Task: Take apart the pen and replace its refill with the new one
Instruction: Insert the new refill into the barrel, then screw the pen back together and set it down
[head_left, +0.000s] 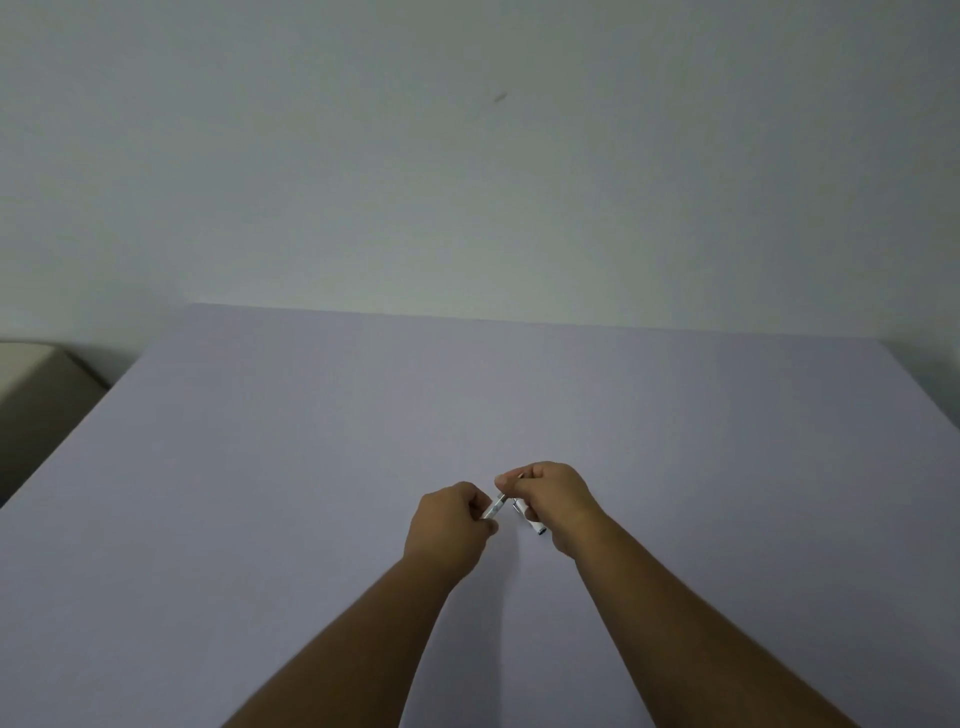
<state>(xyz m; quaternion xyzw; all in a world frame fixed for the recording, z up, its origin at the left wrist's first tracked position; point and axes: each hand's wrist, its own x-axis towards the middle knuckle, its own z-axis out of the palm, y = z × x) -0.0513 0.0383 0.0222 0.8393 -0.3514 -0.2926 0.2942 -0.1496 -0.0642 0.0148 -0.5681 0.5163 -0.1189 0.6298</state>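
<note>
A plain indoor room, its kind hard to tell, is showing here: a broad lavender bench (311, 441) is filling most of the view, a bare pale wall (467, 156) is rising right behind it, and the corner of a beige padded furnishing (31, 374) is peeking in at left.

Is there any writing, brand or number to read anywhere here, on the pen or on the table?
None can be read. The pen held between the left hand and right hand is too small and blurred to show any print. The table and wall bear no text.
</note>
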